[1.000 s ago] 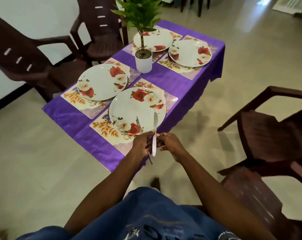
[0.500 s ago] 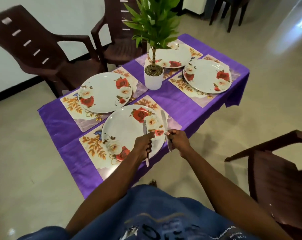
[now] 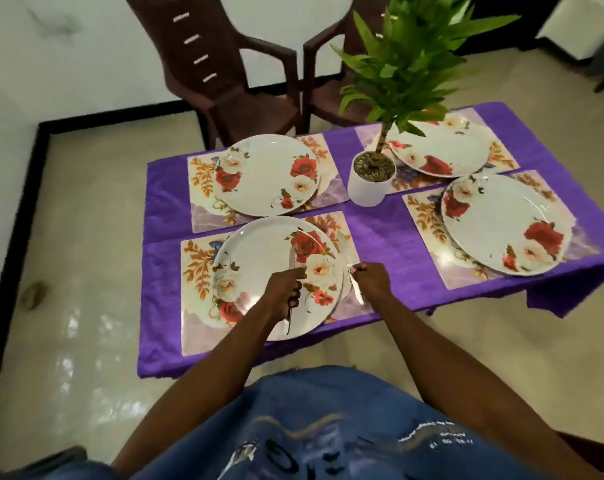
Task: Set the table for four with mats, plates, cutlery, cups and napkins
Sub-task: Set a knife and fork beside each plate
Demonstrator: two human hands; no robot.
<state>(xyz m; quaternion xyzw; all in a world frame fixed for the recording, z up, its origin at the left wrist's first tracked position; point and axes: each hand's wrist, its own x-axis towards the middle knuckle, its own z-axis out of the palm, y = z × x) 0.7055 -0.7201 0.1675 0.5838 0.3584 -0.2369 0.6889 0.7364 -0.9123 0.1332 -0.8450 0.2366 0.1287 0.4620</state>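
Note:
Four floral plates lie on four patterned mats on a purple-clothed table [image 3: 380, 237]. My left hand [image 3: 285, 289] hovers over the nearest plate [image 3: 259, 265] and is shut on a silver piece of cutlery [image 3: 291, 259] that points away from me across the plate. My right hand [image 3: 371, 282] is just past that plate's right rim, shut on a knife [image 3: 357, 296] held low over the near mat [image 3: 196, 271]. The other plates sit at far left [image 3: 266, 174], near right [image 3: 501, 223] and far right [image 3: 442, 147]. No cups or napkins are in view.
A potted plant in a white pot [image 3: 366, 188] stands mid-table, its leaves overhanging the far-right plate. Two dark brown plastic chairs [image 3: 217, 74] [image 3: 328, 91] stand behind the table by the wall. Tiled floor surrounds the table.
My hands have separated: the right one carried the knife from over the plate to its right side. The left stayed over the plate with its cutlery. My view has shifted around the table.

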